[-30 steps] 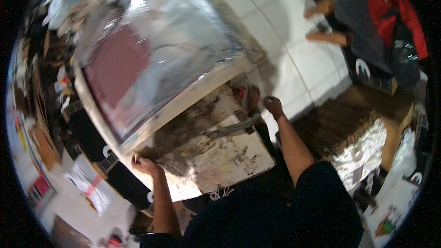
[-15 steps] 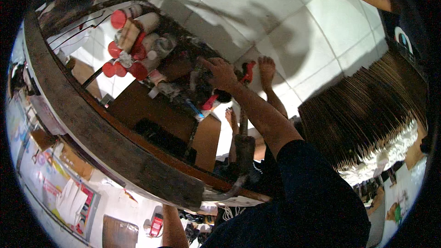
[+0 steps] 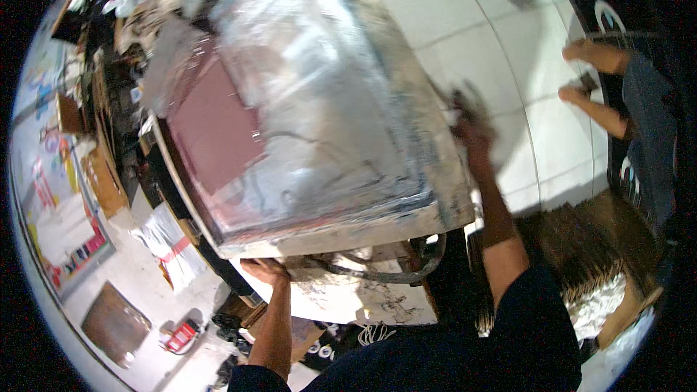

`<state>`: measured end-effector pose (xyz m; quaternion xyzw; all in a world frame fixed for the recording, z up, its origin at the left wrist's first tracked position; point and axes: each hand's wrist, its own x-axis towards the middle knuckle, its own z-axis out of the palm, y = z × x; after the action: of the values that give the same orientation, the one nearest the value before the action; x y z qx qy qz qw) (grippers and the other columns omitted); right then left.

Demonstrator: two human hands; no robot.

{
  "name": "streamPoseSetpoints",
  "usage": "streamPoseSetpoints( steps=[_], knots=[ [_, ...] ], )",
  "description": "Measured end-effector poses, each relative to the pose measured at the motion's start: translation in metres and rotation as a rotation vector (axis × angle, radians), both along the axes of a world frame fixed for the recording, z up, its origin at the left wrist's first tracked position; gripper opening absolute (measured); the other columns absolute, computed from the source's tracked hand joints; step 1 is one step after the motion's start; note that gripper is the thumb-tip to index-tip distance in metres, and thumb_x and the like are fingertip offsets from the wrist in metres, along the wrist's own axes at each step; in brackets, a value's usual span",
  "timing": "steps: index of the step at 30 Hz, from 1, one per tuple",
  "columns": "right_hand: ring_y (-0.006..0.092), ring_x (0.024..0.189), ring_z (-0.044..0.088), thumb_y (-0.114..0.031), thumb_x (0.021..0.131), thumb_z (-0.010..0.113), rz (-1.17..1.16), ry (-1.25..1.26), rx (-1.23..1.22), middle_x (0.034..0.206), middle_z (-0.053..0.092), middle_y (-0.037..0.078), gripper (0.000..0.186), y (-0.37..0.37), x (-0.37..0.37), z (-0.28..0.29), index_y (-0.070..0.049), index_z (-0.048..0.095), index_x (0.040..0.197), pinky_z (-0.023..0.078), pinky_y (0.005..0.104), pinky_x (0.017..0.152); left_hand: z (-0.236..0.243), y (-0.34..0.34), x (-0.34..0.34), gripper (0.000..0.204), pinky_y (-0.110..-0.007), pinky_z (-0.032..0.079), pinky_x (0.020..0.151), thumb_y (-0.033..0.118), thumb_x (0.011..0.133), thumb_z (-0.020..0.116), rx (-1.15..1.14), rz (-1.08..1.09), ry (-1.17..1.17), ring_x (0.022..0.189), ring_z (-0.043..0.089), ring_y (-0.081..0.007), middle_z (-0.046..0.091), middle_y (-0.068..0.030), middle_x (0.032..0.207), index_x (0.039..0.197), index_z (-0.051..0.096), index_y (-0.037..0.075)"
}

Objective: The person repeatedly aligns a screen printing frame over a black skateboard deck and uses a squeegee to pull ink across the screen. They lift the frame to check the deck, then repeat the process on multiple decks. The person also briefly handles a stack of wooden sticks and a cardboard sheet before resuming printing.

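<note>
A large screen-printing frame (image 3: 348, 229) fills the middle of the view, tilted. Its light, stained border surrounds a shiny grey-blue, smeared surface with a dull pink patch (image 3: 221, 127) at left. My left hand (image 3: 266, 271) is closed at the frame's near edge, its fingers partly hidden beneath the border. Beyond the frame's right edge, my right hand (image 3: 473, 131) is smeared by motion, and whether it touches the border cannot be made out. Under the near edge are a dark curved bar (image 3: 392, 274) and a pale, stained board (image 3: 363, 301).
Rags and plastic (image 3: 156, 0) lie heaped at far left. A stack of thin brown sheets (image 3: 559, 254) stands at right. Another person's hands (image 3: 581, 94) show at far right, above white floor tiles (image 3: 501, 65). A red object (image 3: 181, 335) lies at lower left.
The screen-printing frame now covers where the red-lidded containers and open table structure showed. My right hand has moved right from among the containers, and my left hand has come into view.
</note>
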<state>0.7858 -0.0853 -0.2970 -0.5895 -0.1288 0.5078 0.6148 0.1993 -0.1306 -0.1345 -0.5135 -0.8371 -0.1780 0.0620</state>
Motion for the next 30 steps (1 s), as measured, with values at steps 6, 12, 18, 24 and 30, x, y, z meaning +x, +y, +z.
streamPoseSetpoints(
  steps=[6,12,18,24,30],
  knots=[
    [0.0133,0.093,0.064,-0.052,0.104,0.053,0.114,-0.351,0.113,0.118,0.072,0.012,0.062,0.019,0.109,0.251,0.003,0.066,0.131,0.052,0.0239,0.067,0.021,0.025,0.066,0.041,-0.051,0.04,0.095,0.012,0.094,0.053,-0.015,0.129,-0.141,0.107,0.053,-0.0376,0.053,-0.0222,0.114,0.131,0.05,-0.005],
    [0.0227,0.079,0.063,-0.03,0.087,0.071,0.609,-0.825,0.372,0.089,0.07,0.015,0.042,0.085,0.027,0.398,0.007,0.073,0.107,0.05,0.0353,0.075,0.025,0.027,0.082,0.042,-0.055,0.039,0.098,0.007,0.089,0.062,-0.065,0.127,0.182,0.111,0.052,-0.0433,0.054,-0.0237,0.115,0.128,0.051,-0.004],
    [0.0254,0.073,0.062,-0.024,0.085,0.071,0.735,-0.867,0.329,0.083,0.068,0.017,0.029,0.136,-0.032,0.417,0.004,0.07,0.093,0.049,0.0361,0.068,0.032,0.03,0.091,0.043,-0.055,0.041,0.098,0.014,0.091,0.063,-0.108,0.142,0.102,0.11,0.052,-0.0446,0.052,-0.026,0.116,0.126,0.05,-0.007],
    [0.0274,0.071,0.062,-0.024,0.088,0.071,0.597,-0.812,0.435,0.08,0.067,0.016,0.027,0.146,-0.063,0.425,0.003,0.071,0.09,0.05,0.0368,0.069,0.039,0.033,0.096,0.044,-0.053,0.041,0.103,0.013,0.09,0.066,-0.202,0.194,0.075,0.116,0.05,-0.0416,0.051,-0.0227,0.119,0.128,0.05,-0.005],
    [0.0161,0.072,0.056,-0.03,0.094,0.062,0.585,-0.864,0.503,0.082,0.064,0.009,0.035,0.155,-0.079,0.423,0.004,0.071,0.093,0.044,0.0314,0.067,0.038,0.033,0.097,0.04,-0.054,0.042,0.097,0.01,0.091,0.065,-0.131,0.151,0.1,0.111,0.051,-0.0446,0.051,-0.0262,0.113,0.122,0.05,-0.009]
  ],
)
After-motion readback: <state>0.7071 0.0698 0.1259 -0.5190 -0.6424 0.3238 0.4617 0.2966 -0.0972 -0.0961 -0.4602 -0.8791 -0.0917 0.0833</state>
